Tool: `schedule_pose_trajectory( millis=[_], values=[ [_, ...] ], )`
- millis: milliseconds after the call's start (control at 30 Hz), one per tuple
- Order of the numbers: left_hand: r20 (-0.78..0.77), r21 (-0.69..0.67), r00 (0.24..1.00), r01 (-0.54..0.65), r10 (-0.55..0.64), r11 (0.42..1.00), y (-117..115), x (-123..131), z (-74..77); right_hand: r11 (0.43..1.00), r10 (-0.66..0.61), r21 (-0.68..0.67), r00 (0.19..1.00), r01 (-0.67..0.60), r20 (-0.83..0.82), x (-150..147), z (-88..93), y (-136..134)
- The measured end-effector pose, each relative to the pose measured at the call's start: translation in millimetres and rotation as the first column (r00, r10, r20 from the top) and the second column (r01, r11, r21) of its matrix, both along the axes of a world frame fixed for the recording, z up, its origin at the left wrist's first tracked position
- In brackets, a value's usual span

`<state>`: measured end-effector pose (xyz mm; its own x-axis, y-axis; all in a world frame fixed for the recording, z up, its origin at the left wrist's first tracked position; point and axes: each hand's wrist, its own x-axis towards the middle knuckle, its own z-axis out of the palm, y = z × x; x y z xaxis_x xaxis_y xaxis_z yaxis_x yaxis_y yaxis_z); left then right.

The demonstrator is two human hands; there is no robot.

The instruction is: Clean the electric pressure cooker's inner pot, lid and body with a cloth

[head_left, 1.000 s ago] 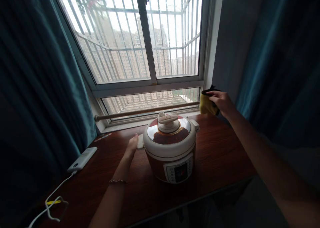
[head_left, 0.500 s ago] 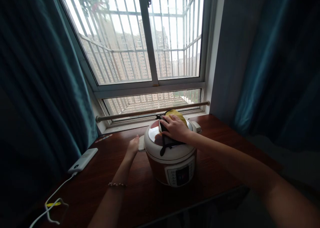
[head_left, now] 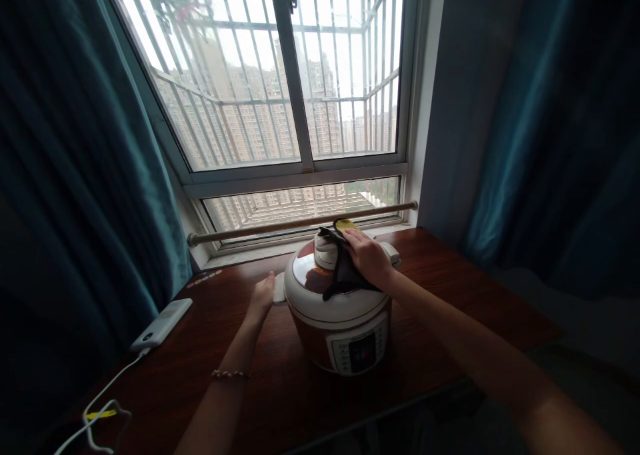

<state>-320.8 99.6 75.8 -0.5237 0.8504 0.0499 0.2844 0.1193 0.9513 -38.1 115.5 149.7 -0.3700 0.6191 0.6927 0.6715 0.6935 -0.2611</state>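
A white and reddish-brown electric pressure cooker (head_left: 311, 338) stands on the wooden tabletop, its control panel towards me. My left hand (head_left: 261, 296) is closed around the white handle (head_left: 279, 288) on the cooker's left side. My right hand (head_left: 369, 258) holds a black and yellow cloth (head_left: 345, 275) against the right part of the shiny lid (head_left: 305, 268). The cloth's yellow side shows beyond my fingers, and its dark edge hangs over the lid towards me. Left of the cloth, the white lid knob (head_left: 325, 252) is partly uncovered. My right fingertips are partly hidden.
On the table (head_left: 450, 295) at left lies a white power bank (head_left: 163, 323) with a white cable (head_left: 113, 380) plugged in. A rail (head_left: 300, 225) crosses in front of the barred window. Teal curtains (head_left: 145, 195) hang on both sides.
My right hand has slid with the cloth to the right across the lid, baring more of the knob. My left hand stays on the handle.
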Motion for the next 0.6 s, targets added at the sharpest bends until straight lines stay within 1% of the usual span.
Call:
schedule_pose_trajectory(
  millis=[67,167,233,300,400,500,600],
  values=[
    [-0.009,0.000,1.000,-0.006,0.006,1.000,-1,1,0.7,0.995,-0.057,-0.079,0.997,0.053,-0.056,14,-7.7,-3],
    [-0.015,0.005,1.000,-0.005,0.005,1.000,-1,0,0.2,0.977,-0.079,-0.207,0.993,0.060,-0.085,39,-17.3,-7],
    [-0.015,0.007,1.000,-0.004,0.005,1.000,0,0,-0.8,0.953,-0.114,-0.292,0.990,0.085,-0.085,55,-21.4,-6],
    [-0.013,0.005,1.000,-0.003,0.003,1.000,0,-1,-1.8,0.912,-0.196,-0.381,0.978,0.154,-0.074,70,-25.3,0],
    [-0.012,0.003,1.000,-0.002,0.002,1.000,0,-1,-2.6,0.836,-0.314,-0.492,0.947,0.243,-0.065,86,-34.1,18],
    [-0.023,0.003,1.000,-0.014,0.014,1.000,0,-1,-2.4,0.757,-0.386,-0.597,0.919,0.265,-0.082,92,-45.4,43],
    [-0.034,0.005,0.999,-0.022,0.023,1.000,1,-1,-2.7,0.695,-0.439,-0.676,0.889,0.245,-0.130,89,-56.0,64]
  ],
)
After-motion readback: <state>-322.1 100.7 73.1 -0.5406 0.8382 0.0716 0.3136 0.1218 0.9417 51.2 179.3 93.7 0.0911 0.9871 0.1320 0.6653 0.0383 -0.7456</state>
